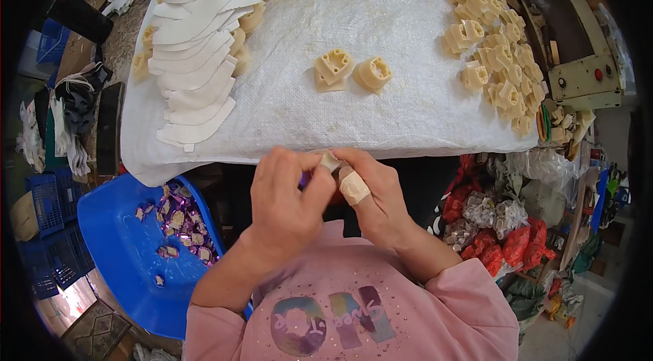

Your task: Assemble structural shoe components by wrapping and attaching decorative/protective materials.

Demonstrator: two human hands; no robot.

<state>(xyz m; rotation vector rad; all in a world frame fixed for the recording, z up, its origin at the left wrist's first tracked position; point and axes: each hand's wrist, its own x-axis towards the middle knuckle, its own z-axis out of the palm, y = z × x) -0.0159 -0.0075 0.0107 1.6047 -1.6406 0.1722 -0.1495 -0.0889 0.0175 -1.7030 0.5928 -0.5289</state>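
While cream parts (332, 75) lie on white cloth (286, 113), both hands (289, 194) (381, 194) pinch a pale piece (330, 162).

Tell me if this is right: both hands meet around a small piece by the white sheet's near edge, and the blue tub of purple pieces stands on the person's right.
The side is wrong: the head view shows the blue tub of purple pieces on the person's left. The left hand and right hand do meet around a small piece by the white sheet.

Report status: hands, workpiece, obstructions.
Left hand and right hand closed together on small pale piece, shape mostly hidden. Two hollow cream pieces ahead on white woven sheet. No obstruction visible.
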